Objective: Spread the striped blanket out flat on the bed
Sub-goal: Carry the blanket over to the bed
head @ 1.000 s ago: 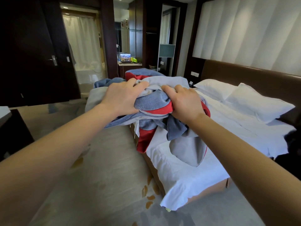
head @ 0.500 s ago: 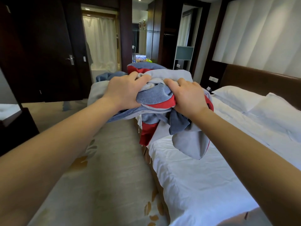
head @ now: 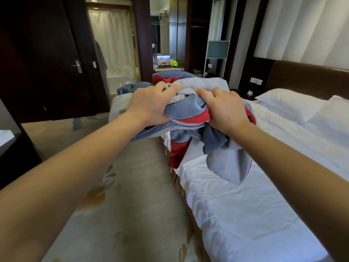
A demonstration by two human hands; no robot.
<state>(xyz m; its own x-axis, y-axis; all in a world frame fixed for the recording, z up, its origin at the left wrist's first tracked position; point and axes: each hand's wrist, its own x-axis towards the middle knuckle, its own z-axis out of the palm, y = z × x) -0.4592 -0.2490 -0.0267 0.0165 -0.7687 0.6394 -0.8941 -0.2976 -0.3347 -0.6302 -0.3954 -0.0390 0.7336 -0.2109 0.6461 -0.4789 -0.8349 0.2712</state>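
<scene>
Holding: your left hand [head: 149,104] and right hand [head: 224,108], fingers [head: 170,88] clamped on the bunched striped blanket [head: 188,110].
Blanket: hanging below your fingers over the bed [head: 245,214] edge, apparently gathered for carrying, not spread.

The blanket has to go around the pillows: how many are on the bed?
2. One pillow lies by the headboard; the second pillow is beside it at the right edge. More may be out of frame.

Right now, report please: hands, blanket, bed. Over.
Left hand and right hand both grip the blanket. Blanket bunched, a flap hanging over the bed, not spread yet. Pillows at the bed's head, apart from the hands.
</scene>
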